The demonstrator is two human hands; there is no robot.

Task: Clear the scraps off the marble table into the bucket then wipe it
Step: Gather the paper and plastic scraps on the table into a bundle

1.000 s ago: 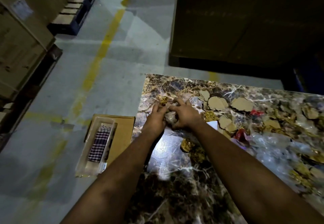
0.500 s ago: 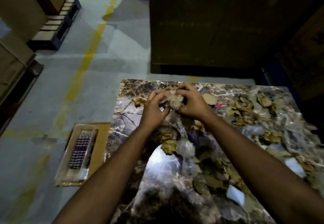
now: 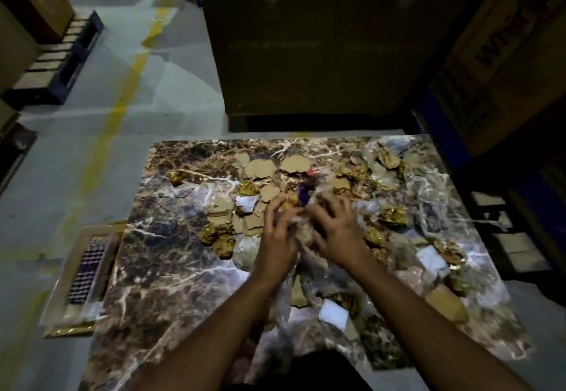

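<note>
The brown veined marble table (image 3: 159, 268) is strewn with scraps: torn cardboard pieces (image 3: 260, 168), crumpled gold foil (image 3: 225, 245), white paper bits (image 3: 332, 314) and clear plastic film (image 3: 428, 194). My left hand (image 3: 277, 237) and my right hand (image 3: 337, 231) are side by side over the middle of the table, fingers curled around a bunch of clear plastic and scraps (image 3: 301, 225) held between them. The hands are motion-blurred. No bucket is in view.
A flat cardboard box (image 3: 82, 280) with a clear lid and checked fabric lies on the floor left of the table. A large dark carton (image 3: 306, 38) stands beyond the far edge, more cartons at right, pallets (image 3: 61, 53) at far left.
Both hands moved from the table's far left corner toward its middle, still bunching plastic and scraps. The view shifted so more of the table shows.
</note>
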